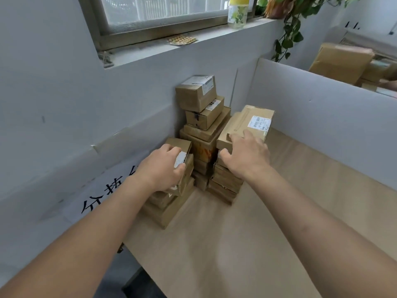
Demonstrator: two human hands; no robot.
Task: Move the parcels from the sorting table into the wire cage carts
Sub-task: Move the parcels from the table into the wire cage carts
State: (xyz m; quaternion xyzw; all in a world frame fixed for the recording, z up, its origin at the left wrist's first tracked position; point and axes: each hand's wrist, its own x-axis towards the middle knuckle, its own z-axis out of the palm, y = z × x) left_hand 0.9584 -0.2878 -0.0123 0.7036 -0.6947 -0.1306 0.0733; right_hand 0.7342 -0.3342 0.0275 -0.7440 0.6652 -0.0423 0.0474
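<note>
Two hands (163, 166) (247, 155), grips perhaps hidden.

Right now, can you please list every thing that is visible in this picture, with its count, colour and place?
parcels: over ten, exact count unclear, brown cardboard, stacked in the corner against the wall
flat parcel: one, brown with white label, tilted on the right stack
small parcel: one, brown, top of the left stack
surface: one, tan, under the stacks
divider: one, grey-white, right side
paper sign: one, white with black characters, left wall
jar: one, clear with yellow lid, windowsill
plant: one, green, upper right
left hand: grips the small parcel
right hand: fingers hold the flat parcel
</note>
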